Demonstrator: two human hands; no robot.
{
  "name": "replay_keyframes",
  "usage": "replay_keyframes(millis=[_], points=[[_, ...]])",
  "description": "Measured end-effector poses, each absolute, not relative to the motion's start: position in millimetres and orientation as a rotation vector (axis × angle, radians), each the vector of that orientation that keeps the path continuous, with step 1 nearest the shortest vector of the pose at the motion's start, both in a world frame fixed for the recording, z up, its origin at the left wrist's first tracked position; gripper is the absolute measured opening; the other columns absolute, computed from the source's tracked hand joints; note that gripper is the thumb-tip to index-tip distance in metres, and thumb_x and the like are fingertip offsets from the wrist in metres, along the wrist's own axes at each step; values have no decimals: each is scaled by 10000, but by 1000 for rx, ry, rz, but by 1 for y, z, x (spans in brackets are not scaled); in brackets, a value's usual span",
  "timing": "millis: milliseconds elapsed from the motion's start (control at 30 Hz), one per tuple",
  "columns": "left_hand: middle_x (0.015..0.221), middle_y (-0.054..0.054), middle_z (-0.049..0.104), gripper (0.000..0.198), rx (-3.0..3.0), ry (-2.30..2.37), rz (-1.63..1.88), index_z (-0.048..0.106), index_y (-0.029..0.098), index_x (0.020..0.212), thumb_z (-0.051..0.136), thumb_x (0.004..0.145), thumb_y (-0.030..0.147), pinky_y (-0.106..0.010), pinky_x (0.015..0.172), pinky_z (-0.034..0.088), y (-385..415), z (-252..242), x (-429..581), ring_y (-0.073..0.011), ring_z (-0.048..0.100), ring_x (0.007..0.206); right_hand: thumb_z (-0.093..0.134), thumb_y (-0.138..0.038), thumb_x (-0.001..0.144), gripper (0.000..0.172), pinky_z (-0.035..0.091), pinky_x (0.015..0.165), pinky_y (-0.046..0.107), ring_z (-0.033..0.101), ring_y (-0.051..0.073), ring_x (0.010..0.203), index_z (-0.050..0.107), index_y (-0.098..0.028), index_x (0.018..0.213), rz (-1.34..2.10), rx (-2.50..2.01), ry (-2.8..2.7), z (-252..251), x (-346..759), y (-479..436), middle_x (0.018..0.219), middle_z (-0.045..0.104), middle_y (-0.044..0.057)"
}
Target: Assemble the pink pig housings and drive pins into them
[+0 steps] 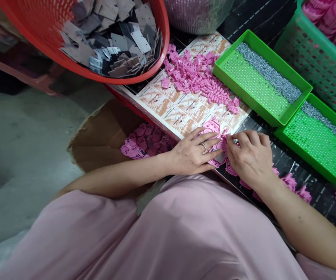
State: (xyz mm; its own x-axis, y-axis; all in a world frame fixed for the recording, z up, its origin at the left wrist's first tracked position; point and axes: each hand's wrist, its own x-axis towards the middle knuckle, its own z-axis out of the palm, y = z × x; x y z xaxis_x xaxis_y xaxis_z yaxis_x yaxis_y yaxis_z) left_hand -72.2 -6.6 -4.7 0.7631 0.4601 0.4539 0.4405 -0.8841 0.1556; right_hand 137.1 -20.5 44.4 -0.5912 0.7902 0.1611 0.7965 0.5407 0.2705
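My left hand (191, 152), with a ring on one finger, lies with its fingers stretched out and slightly spread over a pink plastic part (212, 126) at the table's near edge. A grey flat piece (221, 157) shows under its fingertips. Close on the right, my right hand (251, 157) is curled, thumb and fingers pinched together at the side of the pink part. What sits in that pinch is hidden. More pink plastic parts (290, 181) lie in a row beneath and beyond my right forearm. Small pink pieces (197, 72) are heaped on the patterned board (168, 107) ahead.
A red basket (164, 39) of grey plates stands at upper left. Two green trays (252, 105) with small metal pieces sit at right, near a green basket (316, 58) of pink parts. Below the table edge, a cardboard box (94, 136) contains pink parts (147, 142).
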Motion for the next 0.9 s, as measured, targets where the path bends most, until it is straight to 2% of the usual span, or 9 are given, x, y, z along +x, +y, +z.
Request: replay_keyframes(millis=[200, 300, 400, 500, 567, 700, 767, 833, 900], points=[[1275, -135, 638, 416, 2861, 731, 722, 674, 174, 1172, 554, 914, 478, -510, 1063, 402, -6, 3, -72, -296, 541, 1238, 564, -245, 902, 171, 309, 761, 363, 541, 209, 867, 691, -203, 1008, -462, -1319, -2703, 45, 149, -16, 870, 716, 34], [1270, -120, 640, 419, 2809, 792, 764, 668, 187, 1181, 558, 907, 485, -479, 1018, 430, 9, 7, -75, -285, 551, 1200, 534, -281, 927, 191, 326, 712, 354, 560, 190, 822, 701, -225, 1003, -335, -1367, -2611, 51, 160, 1, 888, 734, 29], [1176, -98, 677, 313, 2763, 977, 769, 680, 193, 1150, 523, 942, 365, -431, 926, 465, 41, 9, -71, -255, 586, 1090, 493, -312, 946, 249, 338, 644, 334, 572, 193, 810, 709, -205, 1009, -274, -1541, -2497, 50, 164, 27, 962, 735, 62], [1131, -86, 679, 280, 2760, 1029, 724, 696, 195, 1105, 460, 964, 248, -418, 930, 449, 77, 12, -55, -236, 584, 1077, 503, -322, 933, 250, 336, 623, 335, 576, 216, 837, 694, -179, 1009, -273, -1663, -2512, 40, 159, 51, 1000, 721, 94], [1162, -87, 662, 289, 2780, 985, 643, 692, 193, 1119, 459, 950, 217, -402, 929, 446, 96, 14, -41, -237, 573, 1100, 529, -296, 910, 219, 325, 607, 333, 570, 221, 819, 684, -151, 964, -284, -1689, -2560, 34, 156, 60, 935, 714, 117], [1067, -88, 686, 284, 2767, 938, 496, 724, 175, 1027, 456, 935, 186, -403, 928, 447, 119, 15, -20, -248, 586, 1093, 520, -288, 906, 216, 355, 592, 333, 589, 217, 758, 682, -152, 865, -257, -1676, -2566, 32, 160, 56, 808, 699, 114], [1054, -72, 700, 280, 2737, 891, 472, 719, 190, 1058, 474, 925, 168, -411, 954, 442, 123, 15, -17, -243, 596, 1091, 545, -313, 894, 205, 425, 625, 335, 625, 206, 755, 691, -170, 882, -71, -1705, -2427, 36, 167, 48, 816, 710, 92], [1074, -53, 708, 297, 2695, 854, 511, 703, 210, 1112, 485, 919, 149, -418, 979, 438, 121, 16, -18, -233, 609, 1087, 603, -335, 854, 186, 496, 671, 332, 660, 182, 738, 683, -190, 939, 301, -1722, -2134, 40, 174, 41, 818, 720, 57], [1114, -36, 705, 308, 2620, 865, 606, 685, 226, 1152, 488, 928, 150, -415, 989, 441, 113, 20, -22, -217, 624, 1081, 669, -368, 803, 243, 541, 676, 324, 681, 168, 707, 649, -206, 984, 731, -1660, -1769, 42, 179, 35, 790, 721, 26]])
